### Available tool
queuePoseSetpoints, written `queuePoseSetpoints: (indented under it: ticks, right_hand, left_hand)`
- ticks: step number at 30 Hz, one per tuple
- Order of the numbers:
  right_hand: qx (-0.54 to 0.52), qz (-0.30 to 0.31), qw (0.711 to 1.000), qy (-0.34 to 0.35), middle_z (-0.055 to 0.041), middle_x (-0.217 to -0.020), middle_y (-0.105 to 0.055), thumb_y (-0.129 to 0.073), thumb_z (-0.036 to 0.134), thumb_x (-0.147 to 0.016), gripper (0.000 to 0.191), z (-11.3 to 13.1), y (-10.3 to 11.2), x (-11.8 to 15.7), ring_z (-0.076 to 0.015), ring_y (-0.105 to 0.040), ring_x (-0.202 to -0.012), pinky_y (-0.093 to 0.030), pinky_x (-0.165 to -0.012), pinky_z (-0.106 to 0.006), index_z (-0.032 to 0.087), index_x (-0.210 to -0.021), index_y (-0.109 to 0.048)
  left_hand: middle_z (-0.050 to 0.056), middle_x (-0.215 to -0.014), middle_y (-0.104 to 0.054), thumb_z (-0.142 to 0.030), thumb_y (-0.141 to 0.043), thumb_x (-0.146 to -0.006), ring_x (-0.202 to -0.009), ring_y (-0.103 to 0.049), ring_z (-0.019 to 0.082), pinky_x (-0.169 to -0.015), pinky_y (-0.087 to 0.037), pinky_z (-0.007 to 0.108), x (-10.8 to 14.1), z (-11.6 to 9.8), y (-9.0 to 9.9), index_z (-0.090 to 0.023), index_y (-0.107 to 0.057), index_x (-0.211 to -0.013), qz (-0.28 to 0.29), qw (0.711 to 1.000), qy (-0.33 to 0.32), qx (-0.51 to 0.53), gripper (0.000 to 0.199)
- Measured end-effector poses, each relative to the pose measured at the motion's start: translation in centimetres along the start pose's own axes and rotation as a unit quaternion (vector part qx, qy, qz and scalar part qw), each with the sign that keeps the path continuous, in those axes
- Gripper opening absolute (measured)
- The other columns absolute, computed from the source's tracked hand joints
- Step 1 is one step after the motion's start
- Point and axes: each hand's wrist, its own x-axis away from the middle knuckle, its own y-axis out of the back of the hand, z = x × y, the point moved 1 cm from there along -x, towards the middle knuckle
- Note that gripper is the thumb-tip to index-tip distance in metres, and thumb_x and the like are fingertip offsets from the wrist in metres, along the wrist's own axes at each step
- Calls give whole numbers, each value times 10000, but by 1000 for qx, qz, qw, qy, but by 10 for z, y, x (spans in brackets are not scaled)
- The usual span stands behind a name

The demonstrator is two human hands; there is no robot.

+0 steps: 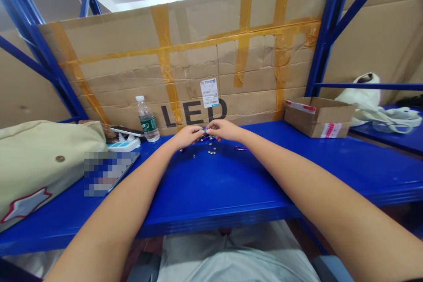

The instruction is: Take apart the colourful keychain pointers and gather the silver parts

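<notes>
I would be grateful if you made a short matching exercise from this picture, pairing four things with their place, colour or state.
Column one
1. Small round discs
2. Bottle
3. Cardboard box
4. Left hand

Column two
A. Brown, toward the right of the blue tabletop
B. Fingertips brought close to those of the right hand
C. Lying on the tabletop, nearer the wearer than the hands
D. White-capped, with a green label

Pairs: 1-C, 2-D, 3-A, 4-B

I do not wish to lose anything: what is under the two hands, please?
Under the left hand and right hand, dark shiny items show. What the hands cover, and the items' full number, cannot be seen.
</notes>
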Motion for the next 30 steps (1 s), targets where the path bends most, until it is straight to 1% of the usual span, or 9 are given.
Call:
queuePoseSetpoints:
  ticks: [3,5,8,11,13,16,20,24,30]
  right_hand:
    - [118,-18,991,65,-34,-786,-642,-542,185,-858,102,1,-1,0,-104,-551,-633,-416,-594,-215,134,-903,-619]
    - [139,-24,988,67,-34,-779,-641,-477,150,-883,145,1,-2,0,-97,-544,-613,-407,-588,-211,128,-914,-617]
    - [126,-25,991,43,-33,-800,-648,-396,131,-915,250,-1,-5,-2,-91,-535,-568,-408,-569,-210,128,-1100,-563]
    - [180,-30,982,57,-71,-887,-664,-385,91,-905,255,-2,-8,-4,-124,-578,-708,-419,-657,-228,125,-1082,-565]
    - [220,-16,972,84,-104,-956,-665,-407,111,-905,194,-2,-10,-3,-154,-591,-824,-418,-723,-245,125,-971,-589]
    - [246,15,963,104,-114,-990,-668,-442,138,-895,136,1,-14,-2,-175,-601,-858,-418,-740,-254,140,-920,-576]
    - [287,7,955,70,-138,-1044,-662,-452,196,-899,142,5,-18,0,-210,-618,-898,-423,-733,-268,145,-998,-540]
    - [346,-3,938,24,-170,-1054,-659,-400,320,-930,252,10,-18,5,-267,-635,-900,-435,-682,-304,135,-1064,-508]
    - [425,-25,905,1,-201,-1000,-670,-327,342,-943,326,17,-17,9,-314,-648,-888,-454,-681,-361,107,-1088,-500]
  left_hand:
    - [-44,-543,-431,-403,-409,-888,-454,-372,82,-458,-281,213,-1,3,0,-160,-534,-726,-3,999,31,19,318]
    - [-42,-541,-428,-393,-400,-891,-446,-369,81,-448,-278,212,-2,5,-1,-159,-539,-737,3,999,40,26,313]
    - [-37,-573,-475,-362,-444,-877,-461,-408,87,-457,-309,209,-3,5,-2,-160,-559,-865,-17,999,39,18,233]
    - [-26,-620,-532,-340,-471,-863,-479,-445,95,-464,-334,207,-4,6,-2,-167,-543,-968,-41,998,43,6,216]
    - [-19,-624,-542,-345,-451,-868,-476,-447,96,-464,-338,210,-4,6,-2,-166,-548,-903,-38,999,36,2,207]
    - [-20,-606,-534,-357,-424,-873,-466,-435,92,-463,-334,214,-4,7,-1,-169,-522,-774,-38,999,25,6,235]
    - [-27,-578,-515,-384,-418,-877,-452,-416,83,-457,-319,211,-4,5,-1,-178,-467,-683,-37,999,32,22,287]
    - [-28,-563,-510,-404,-422,-877,-440,-407,78,-451,-316,209,-3,0,-2,-178,-453,-649,-40,998,40,37,323]
    - [-35,-536,-479,-412,-419,-890,-416,-393,74,-435,-304,209,-2,-8,-3,-181,-433,-649,-33,996,60,56,334]
